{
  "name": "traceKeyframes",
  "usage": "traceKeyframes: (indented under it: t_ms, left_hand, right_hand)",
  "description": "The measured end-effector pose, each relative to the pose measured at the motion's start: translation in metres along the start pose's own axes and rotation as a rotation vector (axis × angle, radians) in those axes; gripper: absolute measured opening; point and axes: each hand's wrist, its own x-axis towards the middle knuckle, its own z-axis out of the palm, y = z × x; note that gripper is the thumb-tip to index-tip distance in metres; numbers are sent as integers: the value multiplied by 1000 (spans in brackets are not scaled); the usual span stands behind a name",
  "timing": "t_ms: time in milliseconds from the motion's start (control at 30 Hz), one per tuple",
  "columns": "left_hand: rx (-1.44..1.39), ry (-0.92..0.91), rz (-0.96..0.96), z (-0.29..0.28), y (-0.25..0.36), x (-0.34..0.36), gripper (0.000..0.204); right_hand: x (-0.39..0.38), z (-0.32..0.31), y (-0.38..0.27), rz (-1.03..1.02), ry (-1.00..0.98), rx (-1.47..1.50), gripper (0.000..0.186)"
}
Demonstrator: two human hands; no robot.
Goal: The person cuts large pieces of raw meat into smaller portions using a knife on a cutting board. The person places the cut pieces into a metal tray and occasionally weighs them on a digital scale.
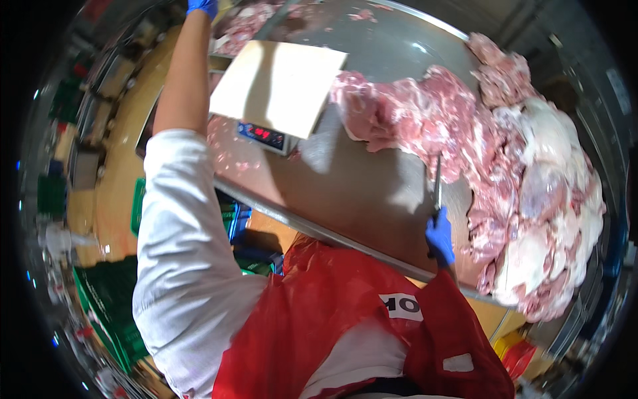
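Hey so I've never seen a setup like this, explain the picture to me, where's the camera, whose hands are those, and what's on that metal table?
There's no robot here: these are a person's own gloved hands. The single picture comes from a wide fisheye camera on their head, looking down, so straight edges bend near the rim. The right hand holds a knife, its blade pointing toward a spread of raw meat. The left hand is partly cut off at the top edge; I can't tell whether it holds anything. On the metal table there's also a pale board over a scale with a red display, and a big meat pile at the right.
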Motion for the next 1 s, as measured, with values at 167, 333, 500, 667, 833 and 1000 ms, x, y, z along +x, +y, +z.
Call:
traceKeyframes:
  t_ms: [167, 333, 500, 667, 833, 1000]
  left_hand:
    - [807, -529, 152, 26, -157, -44, 37]
    - [1162, -396, 241, 63, -295, -188, 75]
    - [1027, -446, 561, 56, -318, -201, 74]
    - [915, -529, 514, 54, -313, -193, 75]
    - [944, -632, 429, 53, -317, -187, 77]
    - [1010, -746, 431, 67, -323, -199, 79]
  right_hand:
    - [56, 52, -45, -113, -50, -70, 28]
    - [146, 66, -116, -315, 143, -336, 26]
    - [221, 64, -160, -111, 37, -396, 31]
    - [224, 80, -120, -257, -9, -387, 35]
    - [174, 92, -91, -58, -167, -366, 44]
    - [260, 102, -101, -345, -158, -485, 25]
